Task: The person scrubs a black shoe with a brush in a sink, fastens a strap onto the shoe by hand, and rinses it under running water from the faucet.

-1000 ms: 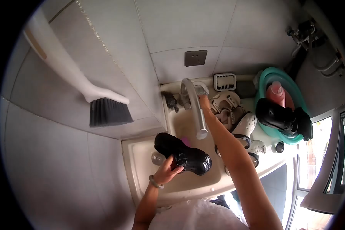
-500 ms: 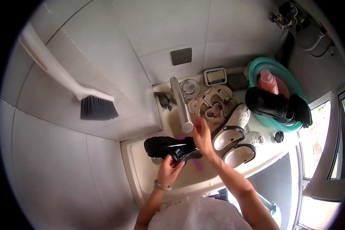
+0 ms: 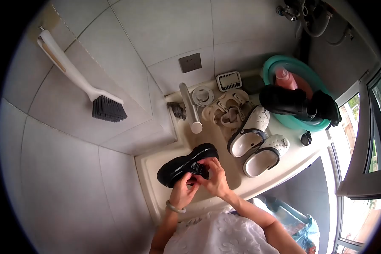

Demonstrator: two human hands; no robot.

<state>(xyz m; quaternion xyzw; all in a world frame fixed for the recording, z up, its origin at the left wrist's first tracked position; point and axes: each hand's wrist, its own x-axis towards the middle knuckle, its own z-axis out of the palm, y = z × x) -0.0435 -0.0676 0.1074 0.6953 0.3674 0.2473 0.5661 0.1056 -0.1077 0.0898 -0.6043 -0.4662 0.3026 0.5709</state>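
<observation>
A black shoe with a thick sole (image 3: 184, 163) is tilted over the cream sink basin (image 3: 154, 207), its glossy edge turned up. My left hand (image 3: 183, 194) grips its near side, the fingertips partly hidden under it. My right hand (image 3: 216, 181) pinches the strap, which bears pale lettering, and its fingers are closed there. Just beyond the shoe stands the tap (image 3: 191, 110).
On the counter to the right lie beige sandals (image 3: 228, 111) and white clogs (image 3: 258, 122). A teal basin (image 3: 279, 63) holds a pink bottle (image 3: 285, 78) and black footwear (image 3: 283, 101). A brush (image 3: 78, 80) hangs at left; a soap dish (image 3: 229, 81) sits behind.
My right hand has come down from beside the tap to the shoe's strap. The shoe has been turned, its far end now angled up and away. The camera view has shifted slightly.
</observation>
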